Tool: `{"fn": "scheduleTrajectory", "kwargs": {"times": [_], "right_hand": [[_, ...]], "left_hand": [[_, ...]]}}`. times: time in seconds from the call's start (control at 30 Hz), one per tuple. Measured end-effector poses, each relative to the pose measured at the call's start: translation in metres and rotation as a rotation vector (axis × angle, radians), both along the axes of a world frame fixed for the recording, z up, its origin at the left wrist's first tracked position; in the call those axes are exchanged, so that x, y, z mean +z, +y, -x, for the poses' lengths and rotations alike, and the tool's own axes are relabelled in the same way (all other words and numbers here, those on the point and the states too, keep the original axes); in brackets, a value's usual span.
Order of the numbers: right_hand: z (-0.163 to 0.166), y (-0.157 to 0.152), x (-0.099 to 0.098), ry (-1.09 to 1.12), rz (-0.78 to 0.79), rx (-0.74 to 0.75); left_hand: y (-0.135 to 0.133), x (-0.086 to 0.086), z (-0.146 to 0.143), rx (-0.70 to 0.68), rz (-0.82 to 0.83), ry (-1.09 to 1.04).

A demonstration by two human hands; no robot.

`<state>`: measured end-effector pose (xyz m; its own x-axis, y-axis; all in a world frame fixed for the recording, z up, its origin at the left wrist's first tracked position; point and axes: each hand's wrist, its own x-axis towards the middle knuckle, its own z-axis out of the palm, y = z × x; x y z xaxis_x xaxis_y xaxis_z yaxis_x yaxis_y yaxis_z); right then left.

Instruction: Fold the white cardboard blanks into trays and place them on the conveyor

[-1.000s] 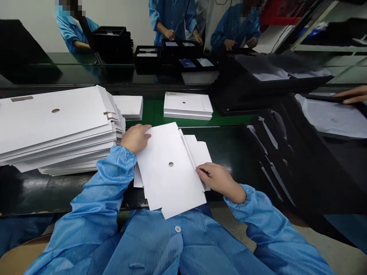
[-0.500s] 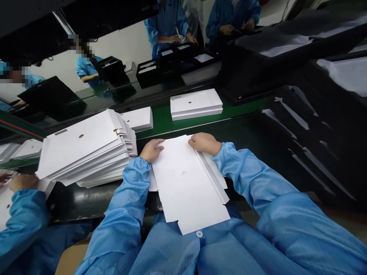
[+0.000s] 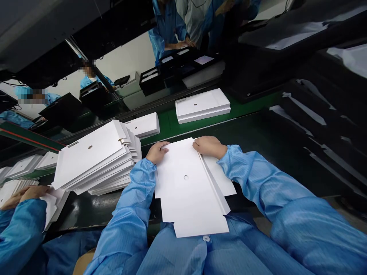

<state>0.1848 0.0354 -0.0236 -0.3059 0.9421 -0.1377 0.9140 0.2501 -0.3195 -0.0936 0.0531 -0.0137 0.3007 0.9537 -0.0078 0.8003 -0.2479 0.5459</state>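
Observation:
A flat white cardboard sheet [image 3: 192,202] with cut flaps and a small round hole lies in front of me, its near end over my lap. My left hand [image 3: 157,152] grips its far left corner between thumb and fingers. At the far right corner, my right hand [image 3: 210,147] is closed on the sheet's edge, where a narrow side flap stands folded up. Under it, another white sheet [image 3: 220,173] sticks out to the right. Left of my left hand rises a leaning stack of white cardboard trays [image 3: 91,156].
Beyond my hands, white trays [image 3: 203,105] sit on a green conveyor belt [image 3: 168,122], with another tray [image 3: 143,124] to their left. A co-worker's hands [image 3: 27,194] handle white pieces at far left. Black racks [image 3: 315,126] stand at right. Other people work behind.
The view has shifted slightly. The cardboard sheet has turned a little straighter, and its right flap appears more upright. Both my hands keep their hold. The co-worker's second hand has come into view.

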Motion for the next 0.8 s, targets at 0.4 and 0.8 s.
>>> {"fn": "scheduleTrajectory", "kwargs": {"times": [0.4, 0.8], "right_hand": [[0.003, -0.019, 0.023, -0.103, -0.031, 0.09], [-0.003, -0.013, 0.011, -0.05, 0.027, 0.015]], "left_hand": [[-0.008, -0.002, -0.001, -0.014, -0.032, 0.055], [-0.01, 0.003, 0.003, -0.049, 0.002, 0.069]]}}
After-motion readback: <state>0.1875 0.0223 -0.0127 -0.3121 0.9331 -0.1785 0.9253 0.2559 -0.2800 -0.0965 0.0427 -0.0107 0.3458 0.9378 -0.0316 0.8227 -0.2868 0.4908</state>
